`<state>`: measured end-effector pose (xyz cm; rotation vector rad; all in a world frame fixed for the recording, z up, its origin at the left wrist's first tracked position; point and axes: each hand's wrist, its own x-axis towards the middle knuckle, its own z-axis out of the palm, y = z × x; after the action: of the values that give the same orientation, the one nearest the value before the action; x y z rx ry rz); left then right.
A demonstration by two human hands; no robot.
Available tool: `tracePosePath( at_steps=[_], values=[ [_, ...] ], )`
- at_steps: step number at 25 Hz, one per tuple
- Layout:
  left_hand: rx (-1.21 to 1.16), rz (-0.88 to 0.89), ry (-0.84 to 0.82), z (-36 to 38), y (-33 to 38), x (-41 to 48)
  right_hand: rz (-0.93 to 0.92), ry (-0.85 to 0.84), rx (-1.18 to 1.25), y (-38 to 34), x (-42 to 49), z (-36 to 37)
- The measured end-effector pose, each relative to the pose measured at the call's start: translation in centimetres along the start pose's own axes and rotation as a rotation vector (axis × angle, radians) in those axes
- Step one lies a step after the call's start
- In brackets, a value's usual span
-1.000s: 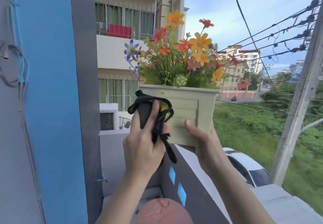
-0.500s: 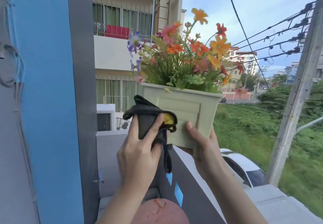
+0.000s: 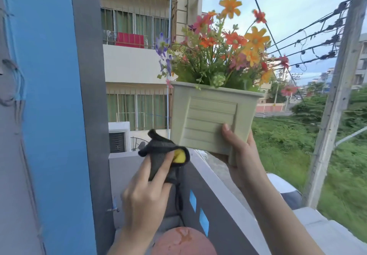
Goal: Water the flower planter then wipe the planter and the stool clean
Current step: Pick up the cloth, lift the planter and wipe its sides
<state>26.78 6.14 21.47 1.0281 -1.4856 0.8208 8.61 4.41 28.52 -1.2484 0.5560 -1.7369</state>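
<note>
Shifted since the earlier frame: cloth dropped off the planter face and now down-left of it, apart from the wall; planter raised and swung toward the right.

Step in hand, by judgement: wiping of the planter, mid-pass, between strokes. Watering judged done, going by wet marks on the round reddish stool top at the lower edge of view. Stool not yet wiped.

Right hand: closed around the planter's lower right corner, thumb flat on the slatted front panel, fingers hidden behind and beneath. Planter held in mid-air, clear of any surface, above the balcony wall, tilted slightly, flowers upright.

Left hand: below and left of the planter, fingers partly curled and pinching the dark cloth with a yellow patch showing at its fold. Cloth strap hanging below the hand.

Next move calls for: return of the cloth to an unwiped face or the underside, firm support from the right hand against the wiping pressure, planter kept level to avoid spill over the wall.
</note>
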Motion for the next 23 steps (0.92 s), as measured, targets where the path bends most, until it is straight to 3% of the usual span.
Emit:
tracePosePath(
  at_steps=[4,10,13,17,21,23],
  values=[
    [0.107,0.012,0.009,-0.2,1.6,5.1,0.001,-0.006,-0.026,0.7,-0.5,0.6],
    [0.165,0.276,-0.129,1.1,0.3,-1.4,0.03,0.014,0.003,-0.2,-0.7,-0.1],
    [0.136,0.263,-0.039,0.9,0.8,0.4,0.04,0.017,-0.01,-0.1,-0.7,-0.1],
    [0.147,0.371,0.064,1.3,1.6,2.0,0.057,-0.012,-0.026,-0.3,-1.0,0.4],
    [0.117,0.329,0.089,-0.1,-1.2,1.5,0.061,-0.001,0.036,-1.0,-0.9,-0.4],
    [-0.029,0.216,0.113,-0.6,-1.4,2.0,0.073,-0.009,0.018,-0.9,-0.8,-0.6]
  ],
)
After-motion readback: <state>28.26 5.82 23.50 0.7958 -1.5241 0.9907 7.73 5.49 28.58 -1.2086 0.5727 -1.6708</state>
